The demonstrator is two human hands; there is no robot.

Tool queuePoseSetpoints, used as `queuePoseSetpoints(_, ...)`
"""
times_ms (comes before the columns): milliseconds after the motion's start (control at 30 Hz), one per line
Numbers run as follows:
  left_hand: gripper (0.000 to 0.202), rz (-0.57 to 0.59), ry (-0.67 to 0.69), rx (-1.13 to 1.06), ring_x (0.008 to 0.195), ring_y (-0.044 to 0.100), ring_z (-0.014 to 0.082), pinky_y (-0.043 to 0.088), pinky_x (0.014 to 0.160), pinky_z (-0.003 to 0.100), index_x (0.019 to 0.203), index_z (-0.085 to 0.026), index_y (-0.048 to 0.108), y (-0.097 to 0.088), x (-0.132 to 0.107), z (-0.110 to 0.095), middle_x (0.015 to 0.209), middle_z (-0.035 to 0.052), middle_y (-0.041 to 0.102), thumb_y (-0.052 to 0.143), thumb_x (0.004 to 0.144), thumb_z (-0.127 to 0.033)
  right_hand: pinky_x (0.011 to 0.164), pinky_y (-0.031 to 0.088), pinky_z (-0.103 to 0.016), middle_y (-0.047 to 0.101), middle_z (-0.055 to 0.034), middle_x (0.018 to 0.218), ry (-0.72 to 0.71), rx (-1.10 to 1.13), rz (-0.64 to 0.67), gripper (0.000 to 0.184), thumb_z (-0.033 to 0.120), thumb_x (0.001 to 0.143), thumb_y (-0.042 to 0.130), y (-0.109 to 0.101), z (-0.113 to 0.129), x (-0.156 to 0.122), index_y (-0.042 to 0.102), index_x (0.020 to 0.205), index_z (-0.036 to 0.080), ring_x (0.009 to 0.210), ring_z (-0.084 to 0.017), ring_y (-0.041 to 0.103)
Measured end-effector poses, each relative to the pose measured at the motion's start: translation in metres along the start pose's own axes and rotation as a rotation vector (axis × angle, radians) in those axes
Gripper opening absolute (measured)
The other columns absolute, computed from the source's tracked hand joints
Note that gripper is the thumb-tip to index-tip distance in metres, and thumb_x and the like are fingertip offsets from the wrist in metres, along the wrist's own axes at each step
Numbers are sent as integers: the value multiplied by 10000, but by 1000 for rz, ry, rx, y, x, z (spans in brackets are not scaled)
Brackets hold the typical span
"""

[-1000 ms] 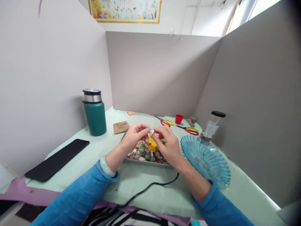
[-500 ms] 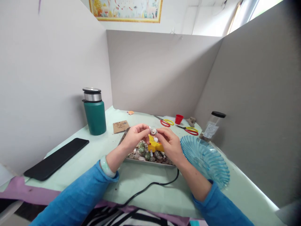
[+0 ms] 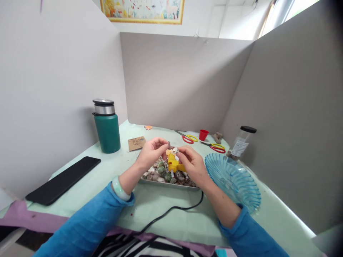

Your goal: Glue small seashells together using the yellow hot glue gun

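My left hand (image 3: 151, 153) pinches a small brownish piece (image 3: 169, 145), perhaps a shell or pebble, between thumb and fingertips. Close beside it, my right hand (image 3: 194, 165) is closed on a small whitish shell piece (image 3: 175, 150); its exact form is too small to make out. A small gap separates the two pieces. Below the hands a yellow hot glue gun (image 3: 172, 164) with a clear glue stick lies on the shells (image 3: 160, 170). These shells and stones, some greenish, fill a metal tray (image 3: 166, 184), partly hidden by my hands.
A green bottle (image 3: 107, 134) and a black flat case (image 3: 64, 180) stand left; a brown card (image 3: 136, 143) lies behind the tray. Scissors (image 3: 187, 139), pliers-like snips (image 3: 214, 146), a red cup (image 3: 203, 135), a jar (image 3: 241, 142) and a blue glass plate (image 3: 233, 182) are right. A black cord (image 3: 174, 207) runs in front.
My left fingertips have drawn slightly away from the whitish piece, and a brownish piece now shows upright in them. My right hand stays almost in place. The view has shifted slightly.
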State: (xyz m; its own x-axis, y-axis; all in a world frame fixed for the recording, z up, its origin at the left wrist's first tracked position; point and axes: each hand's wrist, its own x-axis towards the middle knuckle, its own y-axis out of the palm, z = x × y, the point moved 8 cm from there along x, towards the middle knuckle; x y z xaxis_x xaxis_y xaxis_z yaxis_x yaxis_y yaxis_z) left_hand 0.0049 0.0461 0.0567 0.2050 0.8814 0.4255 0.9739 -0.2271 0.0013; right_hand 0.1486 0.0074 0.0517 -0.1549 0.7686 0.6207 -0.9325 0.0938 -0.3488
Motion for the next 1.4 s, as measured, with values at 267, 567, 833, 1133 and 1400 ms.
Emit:
queuePoseSetpoints(267,120,-9,231,302,550,537,96,416,541,213,825,-166,622,0,-7,-16,693,16,606,619,773,-274,689,455,-277,617,-37,877,-7,14,-4,230,377,874,509,2,-2,1,658,912,205,738,-149,558)
queuePoseSetpoints(567,44,2,545,636,654,556,118,421,601,229,794,-169,604,12,-17,-40,758,25,630,560,792,-165,699,441,-266,611,-38,834,-49,-16,15,237,358,893,493,4,-1,2,650,890,180,743,-150,558)
queuePoseSetpoints(833,47,-13,594,708,640,560,103,432,586,219,808,-163,590,13,-18,-39,738,17,623,543,812,-160,665,441,-252,608,-33,837,-51,-17,8,213,345,891,505,4,-3,2,646,886,186,732,-146,561)
queuePoseSetpoints(1133,49,-9,613,726,638,563,101,435,592,222,807,-161,584,15,-19,-38,750,20,626,538,820,-163,679,424,-254,607,-26,807,-115,-64,-3,189,300,893,506,4,9,3,645,856,178,726,-139,545)
queuePoseSetpoints(1400,54,6,642,738,660,569,111,444,606,234,819,-166,580,15,-20,-37,774,30,629,528,832,-173,699,426,-259,604,-29,819,-125,-71,4,176,281,895,505,4,10,2,645,862,179,746,-143,552)
